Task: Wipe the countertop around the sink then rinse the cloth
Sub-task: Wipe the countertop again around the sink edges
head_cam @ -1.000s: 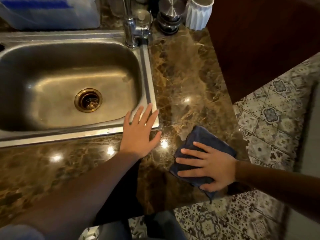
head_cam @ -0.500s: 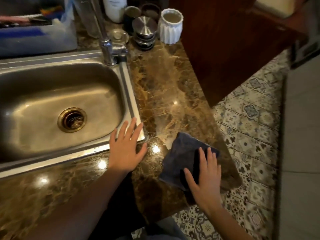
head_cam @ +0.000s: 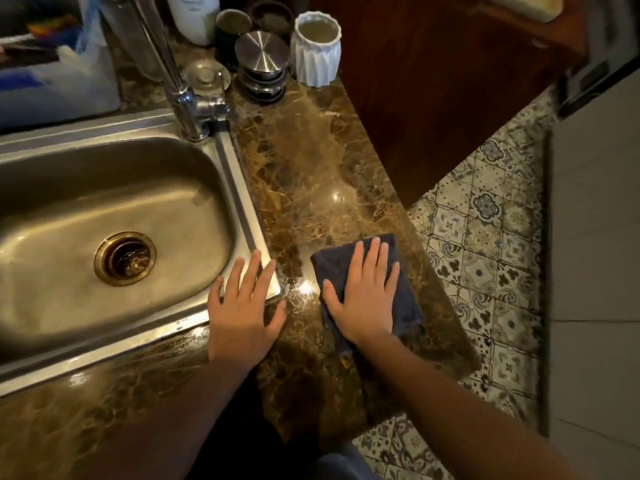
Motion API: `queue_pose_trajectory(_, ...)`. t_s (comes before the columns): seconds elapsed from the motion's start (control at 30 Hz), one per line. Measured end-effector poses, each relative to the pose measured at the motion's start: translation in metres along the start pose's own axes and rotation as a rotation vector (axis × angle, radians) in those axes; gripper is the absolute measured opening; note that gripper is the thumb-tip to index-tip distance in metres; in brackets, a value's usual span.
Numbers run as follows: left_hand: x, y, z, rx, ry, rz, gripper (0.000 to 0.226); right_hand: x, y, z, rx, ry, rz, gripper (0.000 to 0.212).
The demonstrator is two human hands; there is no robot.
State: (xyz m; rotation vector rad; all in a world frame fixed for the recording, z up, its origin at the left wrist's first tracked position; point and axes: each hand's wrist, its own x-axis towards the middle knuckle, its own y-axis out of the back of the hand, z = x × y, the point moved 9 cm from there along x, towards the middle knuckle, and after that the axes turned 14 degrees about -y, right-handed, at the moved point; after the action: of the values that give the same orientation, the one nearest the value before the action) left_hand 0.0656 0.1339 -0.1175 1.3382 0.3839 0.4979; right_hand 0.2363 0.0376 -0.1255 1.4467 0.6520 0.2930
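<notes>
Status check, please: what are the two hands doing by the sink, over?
Left hand open, flat on the sink rim corner. Right hand open, pressing the dark cloth on the countertop. White cup and steel canister at far end.

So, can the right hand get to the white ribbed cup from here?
Probably yes: the countertop between the right hand, flat on the cloth, and the white ribbed cup is bare, with nothing standing in that path.

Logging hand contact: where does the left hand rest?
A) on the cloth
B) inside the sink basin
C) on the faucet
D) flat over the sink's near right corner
D: the left hand lies flat over the corner of the sink; the right hand presses the cloth.
</notes>
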Motion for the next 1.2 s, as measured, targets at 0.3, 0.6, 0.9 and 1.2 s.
queue_pose_trajectory(0.3, 0.001, -0.005, -0.003, -0.032, 0.027, -0.053, 0.062, 0.133, 0.033, -0.063, -0.063, 0.285, 0.022, 0.087)
queue_pose_trajectory(0.6, 0.000, -0.005, -0.003, -0.079, 0.070, -0.070, 0.056, 0.213, 0.052, -0.119, -0.055, 0.467, 0.048, 0.087)
queue_pose_trajectory(0.9, 0.001, -0.004, 0.000, -0.056, 0.060, -0.066, 0.057, 0.106, 0.031, -0.081, -0.105, 0.666, 0.011, 0.086)
queue_pose_trajectory(1.2, 0.000, -0.008, -0.001, -0.034, 0.052, -0.077, 0.059, -0.061, -0.011, 0.019, -0.128, 0.585, -0.046, 0.087)
